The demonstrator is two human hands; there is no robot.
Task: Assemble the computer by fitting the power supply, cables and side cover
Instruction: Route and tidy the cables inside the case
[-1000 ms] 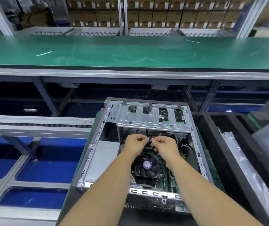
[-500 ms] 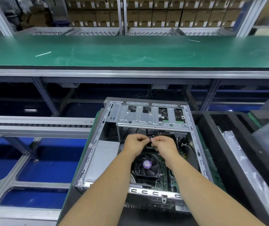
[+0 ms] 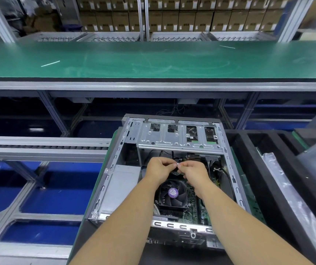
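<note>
An open computer case (image 3: 113,169) lies flat before me, its side cover off. The grey power supply (image 3: 121,188) sits in its left bay. A black CPU fan (image 3: 172,194) with a purple label sits on the green motherboard. Both hands meet just beyond the fan, under the silver drive cage (image 3: 180,138). My left hand (image 3: 159,169) and my right hand (image 3: 193,172) each pinch an end of a small white tie (image 3: 177,165) by the black cables (image 3: 174,156). What the tie wraps is hidden by my fingers.
A long green conveyor belt (image 3: 153,60) runs across the far side, with stacked cardboard boxes (image 3: 172,16) behind it. A roller track (image 3: 44,147) lies to the left over blue flooring. Black foam trays (image 3: 268,169) with a plastic bag (image 3: 287,197) stand on the right.
</note>
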